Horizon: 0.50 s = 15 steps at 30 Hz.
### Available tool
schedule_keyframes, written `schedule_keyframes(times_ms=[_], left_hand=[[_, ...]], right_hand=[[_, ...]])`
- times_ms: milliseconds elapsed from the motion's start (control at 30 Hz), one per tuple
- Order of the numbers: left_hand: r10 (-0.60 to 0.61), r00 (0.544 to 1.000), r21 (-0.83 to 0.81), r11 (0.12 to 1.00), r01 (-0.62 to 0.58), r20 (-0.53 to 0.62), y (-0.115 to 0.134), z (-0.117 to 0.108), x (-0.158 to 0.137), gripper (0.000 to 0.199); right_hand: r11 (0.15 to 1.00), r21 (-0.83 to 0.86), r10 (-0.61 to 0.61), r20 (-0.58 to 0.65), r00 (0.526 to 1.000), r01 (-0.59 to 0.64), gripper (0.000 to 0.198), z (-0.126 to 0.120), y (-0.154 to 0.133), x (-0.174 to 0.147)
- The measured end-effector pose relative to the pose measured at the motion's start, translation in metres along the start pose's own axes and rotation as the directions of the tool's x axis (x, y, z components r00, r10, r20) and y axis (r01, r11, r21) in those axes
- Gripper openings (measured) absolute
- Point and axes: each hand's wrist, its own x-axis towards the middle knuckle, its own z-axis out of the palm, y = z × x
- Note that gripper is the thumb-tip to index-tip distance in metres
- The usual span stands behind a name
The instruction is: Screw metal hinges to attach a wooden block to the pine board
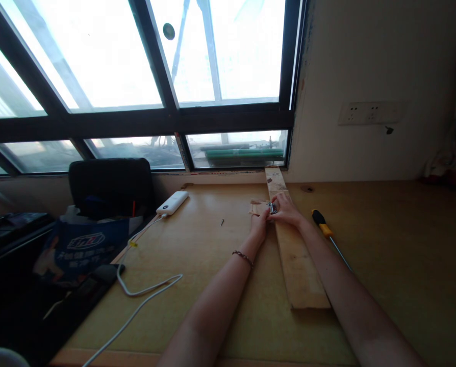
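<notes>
A small shiny metal fitting (273, 207), hinge-like in shape, sits between my fingertips over the left edge of a long wooden board (300, 270). My left hand (261, 220) pinches it from the left, beside a small wooden piece (254, 208). From the right, my right hand (285, 210) closes on the fitting while lying over the board. Fingers cover part of the fitting and of the small wooden piece, so I cannot tell whether these two touch. A small screw (222, 223) lies on the table left of my hands.
A yellow-and-black screwdriver (325, 228) lies right of the board on the wooden table (197, 244). At left are a white power bank (172, 203) and its white cable (151, 290). A black chair (111, 186) and blue bag (84, 247) stand beyond the table's left edge.
</notes>
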Motion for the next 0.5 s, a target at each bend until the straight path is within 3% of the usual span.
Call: schedule_keyframes(times_ms=[500], left_hand=[[0.0,0.997,-0.091,0.996,0.008,0.082,0.0052,0.0014,-0.0031,0.025]], right_hand=[[0.994,0.1,-0.055,0.053,0.997,0.05,0.033,-0.0029,-0.0036,-0.0021]])
